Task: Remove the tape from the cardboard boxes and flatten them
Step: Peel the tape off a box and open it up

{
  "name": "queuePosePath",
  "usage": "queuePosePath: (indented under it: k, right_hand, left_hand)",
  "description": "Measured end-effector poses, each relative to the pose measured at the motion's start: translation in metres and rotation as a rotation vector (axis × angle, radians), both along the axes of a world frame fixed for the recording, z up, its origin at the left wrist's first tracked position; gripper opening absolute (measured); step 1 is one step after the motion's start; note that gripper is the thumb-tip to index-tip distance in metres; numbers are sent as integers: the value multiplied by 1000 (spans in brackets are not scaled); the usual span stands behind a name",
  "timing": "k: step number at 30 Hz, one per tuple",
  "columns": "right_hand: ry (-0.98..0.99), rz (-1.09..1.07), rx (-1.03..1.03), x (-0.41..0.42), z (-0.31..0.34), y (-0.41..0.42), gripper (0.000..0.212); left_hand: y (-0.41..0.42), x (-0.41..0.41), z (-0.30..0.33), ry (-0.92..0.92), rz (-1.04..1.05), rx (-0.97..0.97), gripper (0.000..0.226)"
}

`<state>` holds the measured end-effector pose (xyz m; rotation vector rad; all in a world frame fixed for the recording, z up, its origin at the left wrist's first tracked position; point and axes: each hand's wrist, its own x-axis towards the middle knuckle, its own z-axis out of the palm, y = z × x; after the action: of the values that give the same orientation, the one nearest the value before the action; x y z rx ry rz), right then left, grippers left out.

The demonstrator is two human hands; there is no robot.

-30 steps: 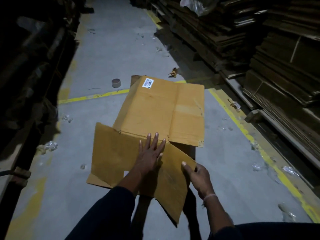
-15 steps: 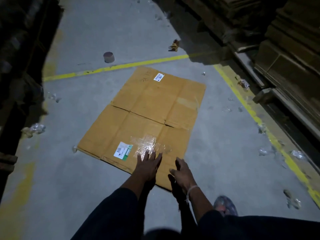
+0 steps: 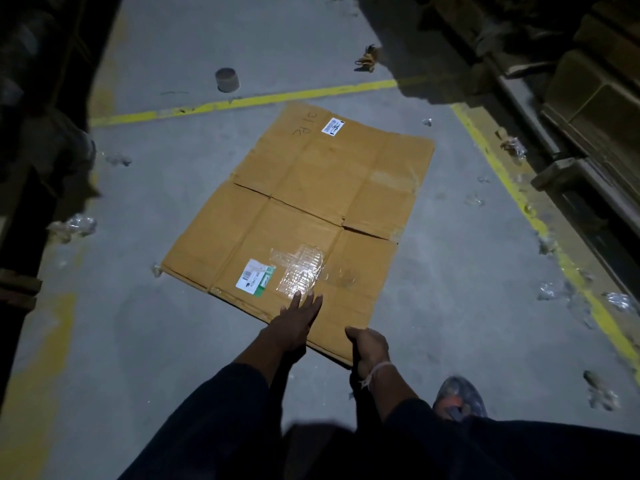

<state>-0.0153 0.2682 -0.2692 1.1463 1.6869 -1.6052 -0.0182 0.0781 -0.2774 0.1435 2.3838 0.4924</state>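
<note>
I see the box [image 3: 304,216] lying flattened on the grey floor [image 3: 145,341] just inside the corner of the yellow lines [image 3: 242,102], with a patch of clear tape [image 3: 300,271] and a green-and-white label [image 3: 256,277] near its close edge. My left hand [image 3: 294,325] rests palm-down on that edge, fingers straight, their tips at the tape; my right hand [image 3: 367,344] is curled over the box's near corner and grips it. A tape core [image 3: 227,80] stands beyond the far line, and crumpled tape scraps [image 3: 74,226] are scattered around.
</note>
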Motion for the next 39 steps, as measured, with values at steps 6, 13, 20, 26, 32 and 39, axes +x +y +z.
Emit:
queuePosePath:
  k: [6, 13, 20, 26, 32, 39]
  right_hand:
    - [81, 83, -171, -16, -2, 0, 76]
    - [229, 133, -299, -17, 151, 29, 21]
    - [315, -138, -386, 11, 278, 80, 33]
    - [490, -364, -738, 77, 339, 52, 16]
    - [563, -394, -784, 93, 399, 4, 51]
    - [539, -355, -765, 117, 452, -17, 32]
  left_hand:
    - [2, 25, 14, 195, 327, -100, 72]
    - [6, 31, 85, 253, 1627, 705, 126]
    - [14, 22, 207, -3, 1811, 1525, 57]
    - [62, 38, 317, 86, 1794, 1586, 47]
    - [90, 79, 384, 136, 1680, 1658, 46]
    - [53, 110, 444, 234, 1590, 1612, 53]
